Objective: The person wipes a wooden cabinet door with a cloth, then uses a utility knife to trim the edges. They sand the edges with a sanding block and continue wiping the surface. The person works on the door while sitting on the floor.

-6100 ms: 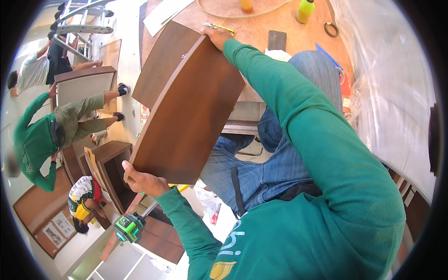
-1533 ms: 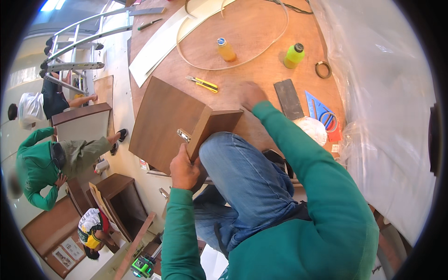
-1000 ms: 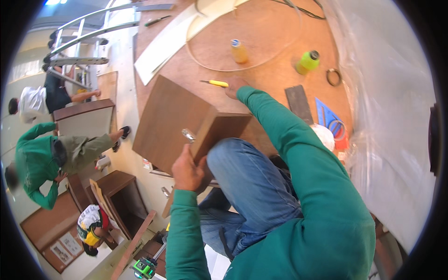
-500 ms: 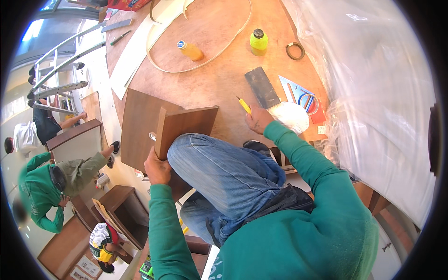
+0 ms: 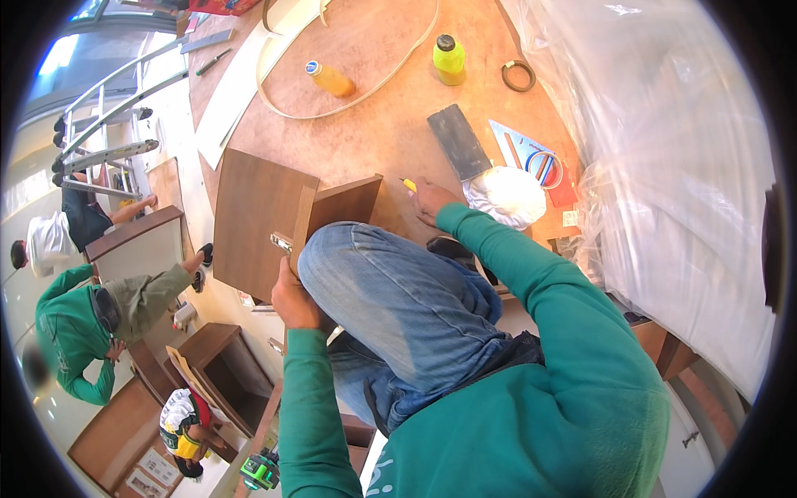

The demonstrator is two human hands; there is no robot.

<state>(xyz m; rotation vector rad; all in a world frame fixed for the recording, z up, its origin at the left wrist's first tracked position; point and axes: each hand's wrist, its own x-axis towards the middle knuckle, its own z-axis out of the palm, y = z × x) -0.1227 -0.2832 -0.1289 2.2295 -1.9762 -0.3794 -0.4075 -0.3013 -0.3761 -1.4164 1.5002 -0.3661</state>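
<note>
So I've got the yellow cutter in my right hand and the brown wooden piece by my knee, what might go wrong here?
First, your right hand holds the yellow cutter not far from your knee, so a slip might nick your leg.

Second, only your left hand grips the brown wooden piece, near its metal hinge; it could shift or tip if pushed.

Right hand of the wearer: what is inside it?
The right hand holds a yellow-handled tool; its narrow tip and some handle show. The hand covers the rest, which cannot be seen.
</note>
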